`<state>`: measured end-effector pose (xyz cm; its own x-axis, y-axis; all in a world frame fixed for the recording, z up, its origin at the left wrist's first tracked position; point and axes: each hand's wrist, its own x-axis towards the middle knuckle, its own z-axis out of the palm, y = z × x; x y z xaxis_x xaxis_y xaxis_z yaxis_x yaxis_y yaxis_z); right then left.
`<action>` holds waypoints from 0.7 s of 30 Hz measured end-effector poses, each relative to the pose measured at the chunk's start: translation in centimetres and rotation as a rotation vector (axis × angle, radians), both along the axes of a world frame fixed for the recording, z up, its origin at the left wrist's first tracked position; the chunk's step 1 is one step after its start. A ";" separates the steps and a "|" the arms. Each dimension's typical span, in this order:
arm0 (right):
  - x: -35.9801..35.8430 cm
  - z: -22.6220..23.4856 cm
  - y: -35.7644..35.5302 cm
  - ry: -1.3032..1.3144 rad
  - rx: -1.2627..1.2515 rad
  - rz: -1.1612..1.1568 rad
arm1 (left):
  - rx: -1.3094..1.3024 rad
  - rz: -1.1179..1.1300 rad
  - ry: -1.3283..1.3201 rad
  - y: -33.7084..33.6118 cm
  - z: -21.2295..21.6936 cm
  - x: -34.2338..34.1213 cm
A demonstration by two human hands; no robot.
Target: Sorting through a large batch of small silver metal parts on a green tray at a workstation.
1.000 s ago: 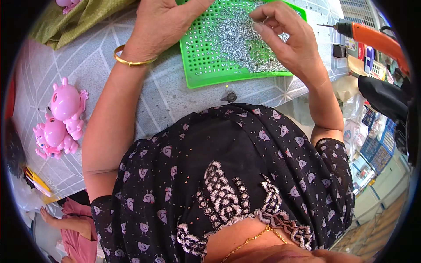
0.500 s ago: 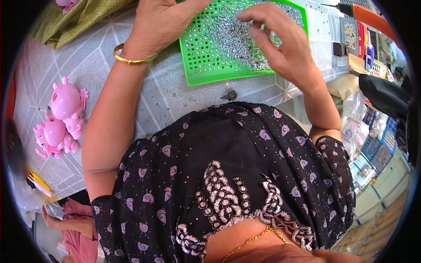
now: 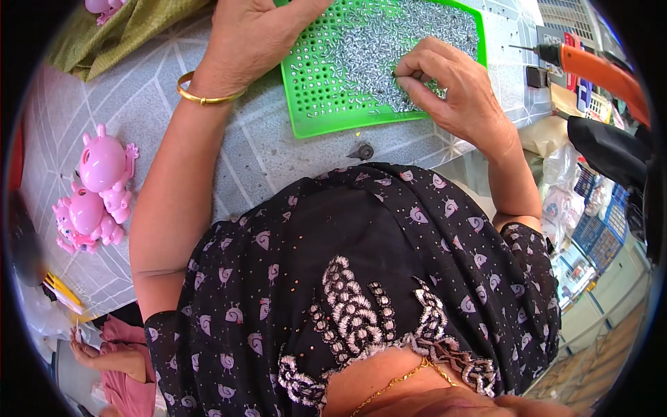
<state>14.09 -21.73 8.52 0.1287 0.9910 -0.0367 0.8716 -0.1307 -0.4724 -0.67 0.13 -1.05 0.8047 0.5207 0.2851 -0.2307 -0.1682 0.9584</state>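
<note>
A shallow green tray (image 3: 347, 124) with rows of small holes lies at the far middle of the table. Small silvery screws (image 3: 372, 52) are heaped over its middle and right, and some sit in holes on the left. My left hand (image 3: 253, 45), with a gold bangle on the wrist, is at the tray's left edge. Its thumb lies over the rim; the other fingers are mostly cut off by the picture's top. My right hand (image 3: 455, 90) is low over the screws, thumb and forefinger pinched together. What sits between those fingertips is too small to make out.
Pink plastic animal figures (image 3: 94, 187) stand on the left of the grey patterned table. An olive cloth (image 3: 118, 35) lies far left. A small dark conical part (image 3: 361, 151) is near me. An orange-bodied electric screwdriver (image 3: 601, 76) juts in from the right. Another person's arm (image 3: 118, 361) shows lower left.
My right hand has come nearer and closed from spread fingers into a pinch. The tray and left hand have shifted slightly left. The orange screwdriver has swung nearer.
</note>
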 end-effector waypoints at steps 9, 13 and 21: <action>0.1 -0.5 0.5 -0.026 0.069 0.050 | -0.020 0.044 -0.025 -0.3 0.8 0.1; -0.3 -0.6 0.4 -0.070 0.090 0.031 | 0.001 0.033 -0.028 -0.3 0.7 0.2; -0.1 -0.3 0.6 -0.066 0.087 0.001 | -0.116 -0.038 0.169 -0.5 4.5 -0.7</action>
